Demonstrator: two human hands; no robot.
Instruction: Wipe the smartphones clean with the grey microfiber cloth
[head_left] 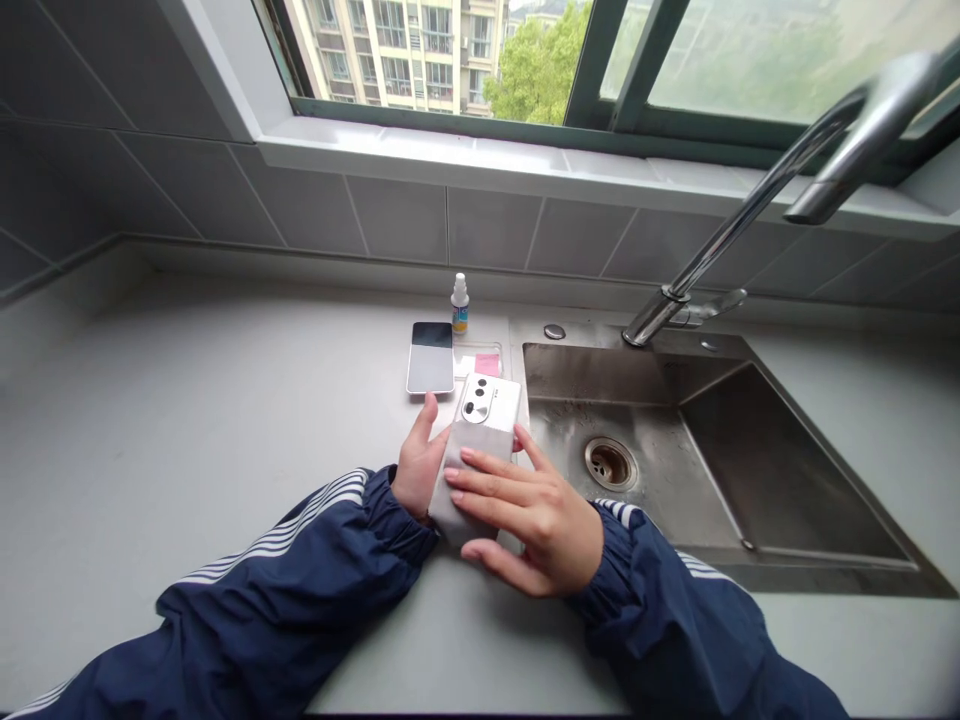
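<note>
A silver phone [507, 396] is back side up, tilted above the counter, its camera bump at the top. My left hand [420, 462] is closed around it from below, thumb up along the left and fingertips at the right edge. A thin grey cloth [442, 515] with a jagged upper edge covers the phone's lower back. My right hand [536, 510] presses on that cloth with flat, outstretched fingers, thumb apart. Just beyond, a second phone [431, 360] lies flat beside a clear tray-like case [493, 348] that has a pink piece [487, 364] and a white piece in it.
A small white spray bottle [460, 305] stands behind the second phone. To the right is a steel sink [559, 375] with a drain [611, 463] and a tall chrome faucet [750, 215]. The pale counter [187, 400] extends left, below a tiled wall and window.
</note>
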